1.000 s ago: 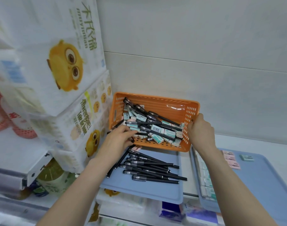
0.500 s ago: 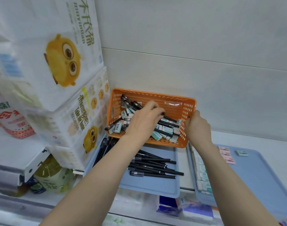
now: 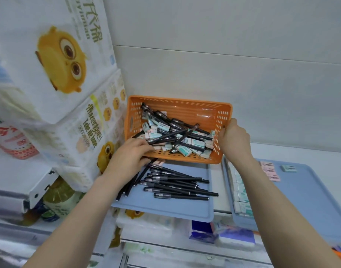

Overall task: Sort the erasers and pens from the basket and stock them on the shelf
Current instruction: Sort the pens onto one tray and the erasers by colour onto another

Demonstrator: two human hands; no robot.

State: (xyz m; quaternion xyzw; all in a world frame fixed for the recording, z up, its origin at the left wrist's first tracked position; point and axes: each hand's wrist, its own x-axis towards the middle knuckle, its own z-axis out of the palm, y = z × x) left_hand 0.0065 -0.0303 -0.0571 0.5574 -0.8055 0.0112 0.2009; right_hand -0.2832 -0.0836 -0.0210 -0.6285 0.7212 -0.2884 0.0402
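1. Head camera, and we're at the orange basket [image 3: 185, 105], tipped toward the person on the shelf [image 3: 281, 151]. To my eye the tilt slides the load to the near wall for easy picking.
2. Inside it's a tangle: black pens [image 3: 171, 132] criss-crossed over boxed erasers [image 3: 185, 149]. Plenty left to sort!
3. The right hand [image 3: 235, 140] grips the basket's right rim and props it at that angle.
4. The left hand [image 3: 131, 157] curls over the near left corner, fingertips at a pen. Whether it has one pinched, I cannot tell.
5. Just below lies a blue tray [image 3: 165, 207] with sorted pens [image 3: 177, 184] lying roughly parallel. It sits close under the basket, so it's a short drop.
6. To the right, a second tray [image 3: 310, 200] holds a row of erasers [image 3: 240, 192] along its left edge, with pink erasers [image 3: 270, 170] set apart. That keeps the two kinds separate.
7. Stacked tissue packs [image 3: 69, 93] wall in the left side.
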